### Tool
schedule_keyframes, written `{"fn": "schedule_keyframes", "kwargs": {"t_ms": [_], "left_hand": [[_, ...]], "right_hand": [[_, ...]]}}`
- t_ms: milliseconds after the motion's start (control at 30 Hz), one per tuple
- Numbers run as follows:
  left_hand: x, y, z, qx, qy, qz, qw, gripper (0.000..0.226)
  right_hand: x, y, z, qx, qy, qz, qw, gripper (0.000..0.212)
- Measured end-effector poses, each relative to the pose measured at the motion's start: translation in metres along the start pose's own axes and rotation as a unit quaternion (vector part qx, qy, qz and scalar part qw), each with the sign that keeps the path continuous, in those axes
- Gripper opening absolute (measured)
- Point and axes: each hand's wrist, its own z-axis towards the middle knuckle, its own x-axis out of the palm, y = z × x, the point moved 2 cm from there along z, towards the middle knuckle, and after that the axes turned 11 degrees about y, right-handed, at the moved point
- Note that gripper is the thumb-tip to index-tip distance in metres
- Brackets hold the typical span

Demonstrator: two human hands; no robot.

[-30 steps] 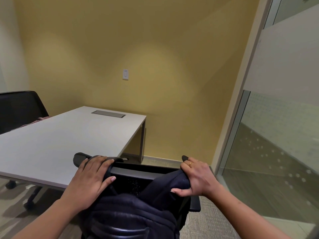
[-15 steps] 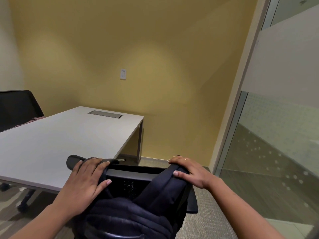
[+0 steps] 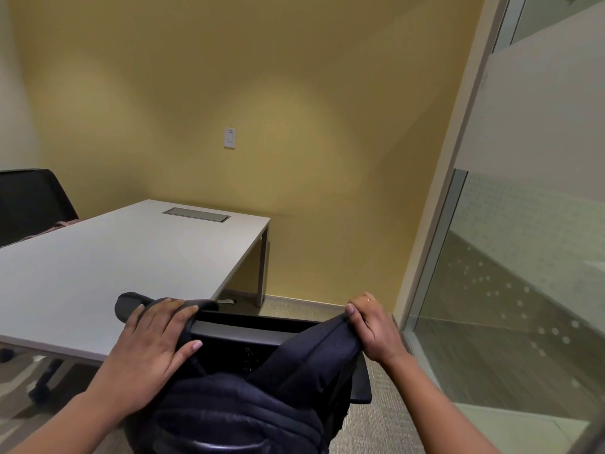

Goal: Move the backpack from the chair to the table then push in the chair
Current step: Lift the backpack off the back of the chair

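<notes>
Gripping the black backpack [image 3: 255,398] where it sits on the office chair [image 3: 360,385], the left hand [image 3: 154,345] grasps one shoulder strap and the right hand [image 3: 373,329] the other; the desk [image 3: 108,263] lies ahead-left, nearer the left hand

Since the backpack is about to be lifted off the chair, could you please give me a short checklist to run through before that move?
1. Left hand has a grip on the backpack: ok, fingers closed over the shoulder strap at the chair back.
2. Right hand has a grip: ok, it pinches the backpack's top corner.
3. Backpack free of the chair: cannot tell, the strap drapes over the chair back and its lower part is out of view.
4. Landing spot on the table: ok, the near tabletop is bare.
5. Path to the table: ok, nothing stands between chair and table edge.
6. Glass wall on the right: ok, the right arm is apart from it.
</notes>
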Motion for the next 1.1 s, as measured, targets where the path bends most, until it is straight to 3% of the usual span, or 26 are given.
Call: {"fn": "schedule_keyframes", "kwargs": {"t_ms": [200, 433, 533, 633, 733, 900, 967, 1100], "left_hand": [[-0.004, -0.004, 0.000, -0.008, -0.001, -0.003, 1.000, 0.081], [-0.002, -0.005, 0.004, 0.003, 0.002, 0.001, 1.000, 0.088], [-0.004, -0.006, 0.006, 0.013, -0.002, -0.003, 1.000, 0.093], [-0.006, -0.004, 0.007, 0.024, -0.006, -0.005, 1.000, 0.099], [-0.006, -0.004, 0.006, 0.035, -0.004, -0.008, 0.999, 0.105], [-0.005, 0.002, 0.008, 0.053, -0.005, 0.000, 0.999, 0.116], [-0.004, 0.004, 0.010, 0.064, -0.004, 0.015, 0.998, 0.106], [0.005, 0.010, 0.016, 0.073, 0.015, 0.031, 0.997, 0.062]], "right_hand": [[0.000, 0.008, -0.013, 0.061, -0.138, -0.110, 0.982, 0.042], [0.007, 0.023, -0.049, 0.145, -0.117, -0.179, 0.966, 0.043], [-0.001, 0.030, -0.058, 0.129, -0.064, -0.165, 0.976, 0.053], [-0.005, 0.049, -0.063, 0.006, 0.041, -0.148, 0.988, 0.062], [0.007, 0.069, -0.069, -0.064, 0.164, -0.193, 0.965, 0.080], [0.033, 0.095, -0.084, -0.090, 0.226, -0.256, 0.935, 0.098], [0.053, 0.106, -0.090, -0.052, 0.269, -0.239, 0.931, 0.106], [0.086, 0.130, -0.085, 0.016, 0.345, -0.239, 0.907, 0.118]]}}
